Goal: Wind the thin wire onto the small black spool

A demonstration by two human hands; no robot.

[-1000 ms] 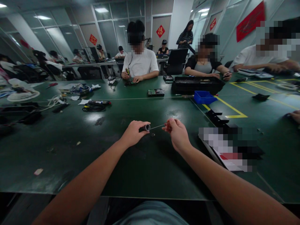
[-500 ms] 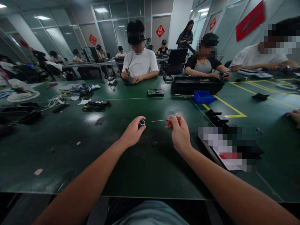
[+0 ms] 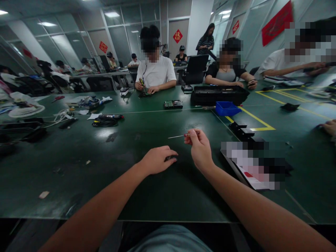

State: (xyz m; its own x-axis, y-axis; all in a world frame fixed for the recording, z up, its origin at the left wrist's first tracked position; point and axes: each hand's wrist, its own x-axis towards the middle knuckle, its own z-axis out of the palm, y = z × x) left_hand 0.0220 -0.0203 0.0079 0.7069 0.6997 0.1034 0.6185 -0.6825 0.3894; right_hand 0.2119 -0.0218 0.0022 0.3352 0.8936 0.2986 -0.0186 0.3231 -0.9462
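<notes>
My right hand (image 3: 201, 148) is closed around the red handle of a thin screwdriver (image 3: 175, 137), held above the table with its metal shaft pointing left. My left hand (image 3: 159, 160) is low over the table, left of and nearer to me than the screwdriver tip. Its thumb and forefinger curve around a small black round part (image 3: 168, 158), mostly hidden by the fingers. The small loose piece seen on the table earlier is now covered by this hand or its fingertips.
A blue bin (image 3: 228, 109), a long black housing (image 3: 219, 95) and a circuit-board device (image 3: 173, 104) stand farther back. Coiled black cable (image 3: 105, 120) lies left. To the right are black brackets (image 3: 242, 130) and a tray with papers (image 3: 246, 173). A co-worker (image 3: 156, 70) sits opposite.
My left hand has moved right and toward me, turning palm down over the small loose piece. The black part's silver rim no longer shows. My right hand with the screwdriver is nearly still.
</notes>
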